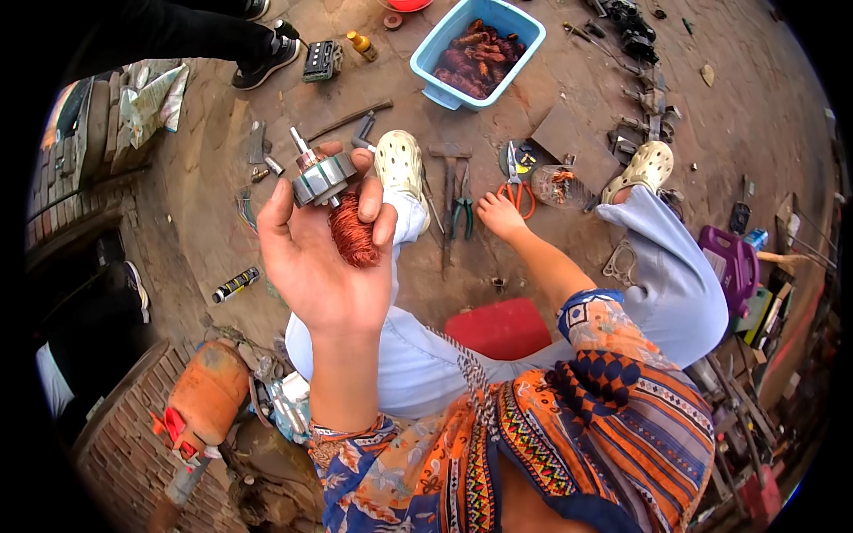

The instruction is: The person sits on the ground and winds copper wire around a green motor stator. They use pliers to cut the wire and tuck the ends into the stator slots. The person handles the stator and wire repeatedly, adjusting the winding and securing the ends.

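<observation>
From afar I'm seeing the left hand (324,271) grasping a silver, cylindrical metal rotor (325,179) with a slim shaft at its palm's finger-side edge, a reddish copper-wire coil (354,236) tucked below; I'm judging the rotor dense, stiff and possibly slick, so I'm favouring its rim; I'm judging the coil light, springy and easily snagged, so I'm favouring cupping it whole. The right hand (501,216) is reaching beside orange-handled metal scissors (529,202); I'm not discerning whether it's gripping them.

An orange tank (211,391) sits beside brickwork (133,431).
</observation>
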Demonstrator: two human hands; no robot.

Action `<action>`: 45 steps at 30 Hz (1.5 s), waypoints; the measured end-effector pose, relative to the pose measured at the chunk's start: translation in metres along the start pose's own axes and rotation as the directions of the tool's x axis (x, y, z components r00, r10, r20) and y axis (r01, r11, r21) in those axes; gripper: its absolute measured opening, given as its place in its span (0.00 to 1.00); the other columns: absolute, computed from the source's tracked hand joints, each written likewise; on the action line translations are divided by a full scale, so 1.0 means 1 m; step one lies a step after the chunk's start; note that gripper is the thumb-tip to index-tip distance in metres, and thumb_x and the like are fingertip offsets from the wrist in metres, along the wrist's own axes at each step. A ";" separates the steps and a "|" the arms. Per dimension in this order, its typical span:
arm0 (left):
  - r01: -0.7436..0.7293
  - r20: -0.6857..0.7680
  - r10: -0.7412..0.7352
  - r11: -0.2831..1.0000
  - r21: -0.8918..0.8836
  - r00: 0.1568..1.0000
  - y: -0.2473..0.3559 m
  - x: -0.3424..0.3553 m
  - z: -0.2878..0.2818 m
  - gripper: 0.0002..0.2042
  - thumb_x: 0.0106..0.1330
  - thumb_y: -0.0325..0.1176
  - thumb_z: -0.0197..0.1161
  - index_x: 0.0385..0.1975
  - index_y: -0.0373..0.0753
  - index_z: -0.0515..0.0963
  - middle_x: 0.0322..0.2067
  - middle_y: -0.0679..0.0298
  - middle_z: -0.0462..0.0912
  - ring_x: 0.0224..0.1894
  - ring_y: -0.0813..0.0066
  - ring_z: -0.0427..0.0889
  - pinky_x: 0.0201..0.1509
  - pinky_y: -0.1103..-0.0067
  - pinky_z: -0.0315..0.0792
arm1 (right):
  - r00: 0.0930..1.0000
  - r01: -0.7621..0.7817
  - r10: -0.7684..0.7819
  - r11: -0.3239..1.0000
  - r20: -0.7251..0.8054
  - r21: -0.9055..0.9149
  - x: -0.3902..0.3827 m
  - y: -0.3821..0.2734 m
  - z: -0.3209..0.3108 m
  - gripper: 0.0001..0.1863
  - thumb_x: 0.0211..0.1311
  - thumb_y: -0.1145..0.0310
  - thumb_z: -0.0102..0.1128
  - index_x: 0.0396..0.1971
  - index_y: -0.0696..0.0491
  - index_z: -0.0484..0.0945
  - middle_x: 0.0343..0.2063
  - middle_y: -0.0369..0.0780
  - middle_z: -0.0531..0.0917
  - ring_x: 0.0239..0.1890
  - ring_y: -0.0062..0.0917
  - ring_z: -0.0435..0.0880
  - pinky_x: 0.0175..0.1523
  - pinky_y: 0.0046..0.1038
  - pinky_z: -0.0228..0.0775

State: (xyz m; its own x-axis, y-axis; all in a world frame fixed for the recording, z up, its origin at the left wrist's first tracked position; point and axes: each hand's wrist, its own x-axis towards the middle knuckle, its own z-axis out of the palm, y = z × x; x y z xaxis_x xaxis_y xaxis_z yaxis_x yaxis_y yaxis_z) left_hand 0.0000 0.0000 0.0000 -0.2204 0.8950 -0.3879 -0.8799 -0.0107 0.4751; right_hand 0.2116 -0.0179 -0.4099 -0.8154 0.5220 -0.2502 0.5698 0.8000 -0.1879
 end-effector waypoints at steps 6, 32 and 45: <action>-0.019 0.091 0.006 0.990 0.141 0.996 0.013 -0.018 0.020 0.22 0.65 0.42 0.50 0.52 0.31 0.65 0.46 0.50 0.72 0.32 0.71 0.69 0.29 0.77 0.66 | 0.973 0.169 -0.188 0.975 -0.133 -0.141 0.015 0.012 -0.036 0.06 0.52 0.65 0.53 0.27 0.49 0.78 0.38 0.35 0.77 0.48 0.28 0.71 0.50 0.30 0.63; -0.328 0.444 0.058 0.761 0.560 0.894 -0.047 -0.121 0.124 0.27 0.57 0.19 0.62 0.59 0.31 0.65 0.51 0.55 0.76 0.24 0.85 0.73 0.23 0.89 0.67 | 0.764 0.275 0.370 0.555 -0.529 0.785 -0.238 -0.018 -0.486 0.10 0.60 0.67 0.60 0.37 0.58 0.77 0.25 0.38 0.78 0.27 0.20 0.75 0.33 0.23 0.67; -0.384 0.506 0.032 0.692 0.611 0.862 -0.128 -0.095 0.153 0.29 0.53 0.16 0.61 0.58 0.33 0.67 0.53 0.55 0.75 0.28 0.85 0.74 0.26 0.90 0.70 | 0.665 0.427 0.404 0.485 -0.629 0.763 -0.263 0.057 -0.459 0.11 0.58 0.70 0.63 0.36 0.61 0.74 0.21 0.35 0.75 0.14 0.14 0.74 0.18 0.18 0.63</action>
State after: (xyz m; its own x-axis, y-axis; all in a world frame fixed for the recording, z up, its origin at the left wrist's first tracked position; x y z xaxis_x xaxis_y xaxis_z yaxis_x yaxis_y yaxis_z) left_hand 0.1977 -0.0152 0.0972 -0.0054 0.9968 0.0801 -0.2674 -0.0786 0.9604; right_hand 0.4119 0.0257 0.0810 -0.3757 0.8561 0.3548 0.0059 0.3850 -0.9229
